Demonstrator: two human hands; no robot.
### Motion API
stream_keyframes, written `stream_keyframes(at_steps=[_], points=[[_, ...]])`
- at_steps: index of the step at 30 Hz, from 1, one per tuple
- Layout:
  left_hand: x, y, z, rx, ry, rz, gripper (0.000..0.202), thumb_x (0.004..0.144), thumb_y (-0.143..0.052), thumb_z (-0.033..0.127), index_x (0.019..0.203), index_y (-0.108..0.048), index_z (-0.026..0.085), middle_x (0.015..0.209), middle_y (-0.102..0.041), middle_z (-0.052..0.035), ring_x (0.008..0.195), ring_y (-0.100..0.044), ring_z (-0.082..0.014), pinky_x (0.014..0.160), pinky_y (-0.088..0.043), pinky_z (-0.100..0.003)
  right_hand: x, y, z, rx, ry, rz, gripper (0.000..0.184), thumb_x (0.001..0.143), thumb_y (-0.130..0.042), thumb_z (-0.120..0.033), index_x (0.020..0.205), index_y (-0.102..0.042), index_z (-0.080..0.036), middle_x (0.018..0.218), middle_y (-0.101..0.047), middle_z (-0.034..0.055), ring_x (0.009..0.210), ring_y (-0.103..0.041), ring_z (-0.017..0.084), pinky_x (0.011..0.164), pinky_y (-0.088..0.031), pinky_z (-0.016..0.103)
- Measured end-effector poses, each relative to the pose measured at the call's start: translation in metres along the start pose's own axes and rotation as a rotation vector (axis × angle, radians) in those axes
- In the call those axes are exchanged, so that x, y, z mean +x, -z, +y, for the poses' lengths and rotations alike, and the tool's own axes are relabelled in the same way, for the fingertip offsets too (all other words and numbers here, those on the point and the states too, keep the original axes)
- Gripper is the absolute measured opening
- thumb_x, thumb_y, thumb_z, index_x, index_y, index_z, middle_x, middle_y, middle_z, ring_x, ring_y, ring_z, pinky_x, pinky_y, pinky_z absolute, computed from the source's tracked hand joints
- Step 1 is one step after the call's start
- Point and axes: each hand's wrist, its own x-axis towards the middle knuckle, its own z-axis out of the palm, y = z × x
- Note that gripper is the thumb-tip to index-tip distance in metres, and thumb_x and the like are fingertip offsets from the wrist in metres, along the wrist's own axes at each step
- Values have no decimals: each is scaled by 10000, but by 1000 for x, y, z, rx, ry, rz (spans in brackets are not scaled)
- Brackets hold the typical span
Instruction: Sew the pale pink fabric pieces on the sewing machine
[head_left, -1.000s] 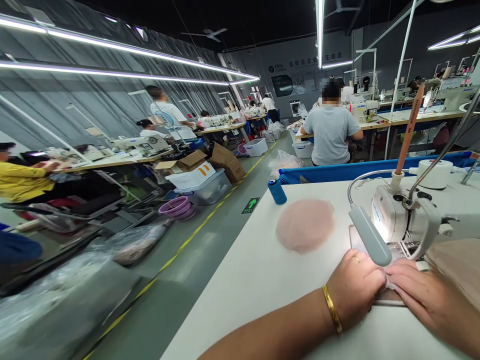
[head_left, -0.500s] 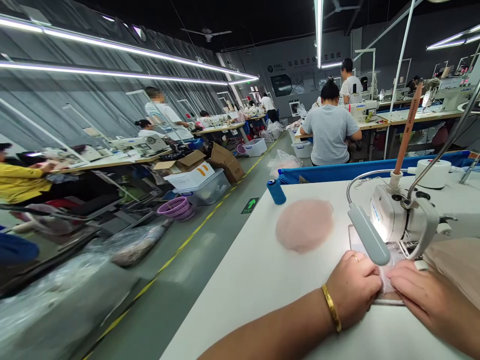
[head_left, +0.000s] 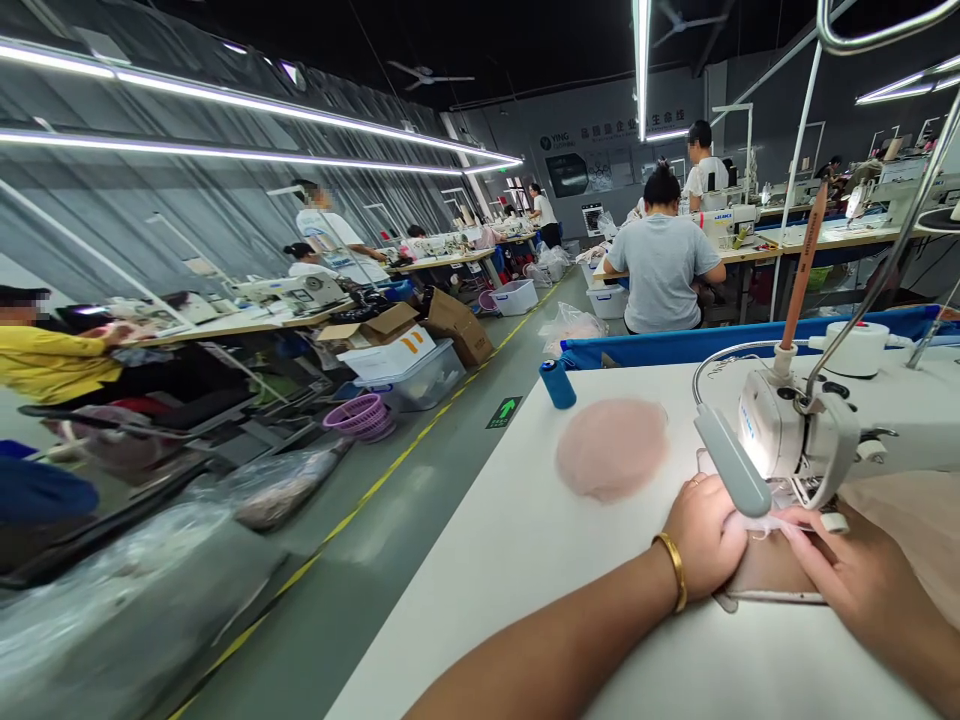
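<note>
My left hand (head_left: 703, 535), with a gold bracelet on its wrist, is closed on the near left edge of a thin white fabric piece (head_left: 757, 524). My right hand (head_left: 851, 565) pinches the same fabric's right side between thumb and fingers. The fabric lies just in front of the sewing machine's needle area; the grey lamp-like cover (head_left: 731, 465) hides part of it. Close above my hands stands the white sewing machine head (head_left: 772, 425). Between my hands shows a pinkish-brown panel (head_left: 772, 570) with a pale rim.
A round piece of sheer pink fabric (head_left: 613, 448) lies flat on the white table (head_left: 525, 600), with a blue thread cone (head_left: 557, 384) behind it. More pinkish fabric (head_left: 911, 520) is right of the machine. A co-worker in a grey shirt (head_left: 664, 275) sits ahead.
My right hand has turned, so its thumb now shows, and the white fabric is gathered up between both hands. More of the pinkish-brown panel is uncovered. The view has shifted slightly.
</note>
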Motion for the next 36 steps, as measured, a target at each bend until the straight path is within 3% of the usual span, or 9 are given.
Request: stream_keyframes(at_steps=[3,6,8,19,23,26,30,33,36], points=[[0,-3,5,-1,23,55,169,778,-726,233,945,-704,221,950,-707,-31,860,-635,-220,839,-533,-356,-1,-2,-1,-5,-9,-5,349,1119,-396,-287,1012,-725,-239,981,-797,73,849,-722,233,722,-527,354],[0,-5,9,24,16,109,342,732,-875,414,965,-708,227,990,-697,-39,894,-631,-236,851,-531,-378,0,-1,0,-48,76,-15,382,1112,-372,-221,1013,-741,-219,994,-784,91,791,-693,212,683,-509,335],[-1,-7,11,64,-1,114,354,757,-880,468,932,-695,222,979,-691,-44,906,-633,-237,839,-524,-380,0,0,3,-74,145,-28,370,1105,-384,-198,1034,-747,-206,983,-773,94,749,-671,201,656,-500,325],[-7,-8,11,127,-7,114,122,785,-708,259,866,-628,213,948,-681,-52,906,-604,-238,854,-491,-402,1,2,1,-18,152,-30,308,1098,-440,-231,1037,-742,-229,963,-773,71,741,-676,206,676,-524,326],[-5,-7,11,121,-38,112,51,788,-621,194,834,-611,211,926,-681,-65,878,-599,-236,834,-481,-398,0,1,-1,10,88,-58,287,1090,-450,-248,1063,-736,-237,934,-774,63,713,-685,200,668,-540,324],[-3,-2,11,116,-55,131,75,817,-580,177,865,-628,208,933,-687,-69,881,-601,-235,828,-468,-392,-3,0,0,43,49,-46,257,1096,-454,-265,1111,-710,-244,997,-791,54,808,-723,212,751,-567,339],[-8,7,11,200,-170,38,35,868,-599,196,841,-622,200,948,-695,-58,881,-607,-224,844,-452,-405,-9,3,6,111,104,-100,223,1068,-512,-205,1232,-656,-251,1153,-792,45,1047,-728,227,889,-561,355],[-18,10,9,239,-324,-94,86,894,-623,177,811,-626,200,953,-721,-42,872,-628,-205,868,-439,-411,-11,9,10,182,202,-275,213,1048,-508,-165,1129,-678,-263,1024,-783,34,919,-719,209,788,-542,342],[-29,10,10,217,-358,-157,118,930,-629,142,843,-671,210,939,-756,-11,835,-650,-169,870,-435,-392,-10,15,12,210,210,-386,220,1052,-497,-186,990,-691,-268,868,-729,23,795,-672,195,696,-495,322]])
